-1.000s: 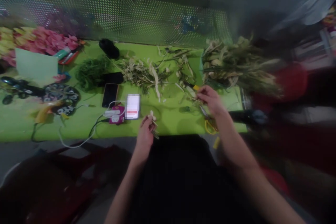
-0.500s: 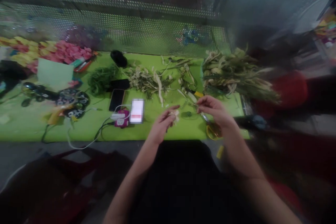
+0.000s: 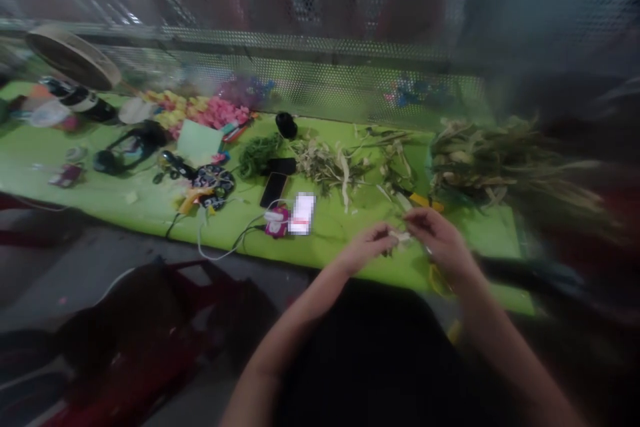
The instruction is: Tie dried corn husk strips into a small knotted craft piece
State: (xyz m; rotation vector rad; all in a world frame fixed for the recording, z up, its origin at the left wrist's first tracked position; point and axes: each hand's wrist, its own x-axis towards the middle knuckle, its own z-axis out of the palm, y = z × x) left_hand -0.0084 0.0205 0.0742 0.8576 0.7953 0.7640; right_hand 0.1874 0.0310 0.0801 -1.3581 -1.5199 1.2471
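Note:
Above the front part of the green table, my left hand [image 3: 371,246] is closed on a small pale piece of dried plant [image 3: 399,237], perhaps husk or a flower. My right hand [image 3: 436,235] almost meets it, fingertips pinched at the other end of that pale piece; blur hides whether it grips the same piece. Beneath the right hand shows a yellow handle loop [image 3: 440,280], partly covered. A yellow-handled cutter [image 3: 425,201] lies just beyond the right fingers, beside dried stalks [image 3: 397,163].
A large bundle of dried stalks [image 3: 480,160] fills the table's right end. Further left are a dried heap [image 3: 325,163], green fibre [image 3: 257,155], a dark phone [image 3: 274,189], a lit phone [image 3: 302,213] and a magenta power strip [image 3: 277,222] with cables. Pink and yellow petals [image 3: 215,112] lie behind.
My hands have come together; earlier they were apart, the left holding the pale piece. The camera view has turned left, so the table appears shifted to the right.

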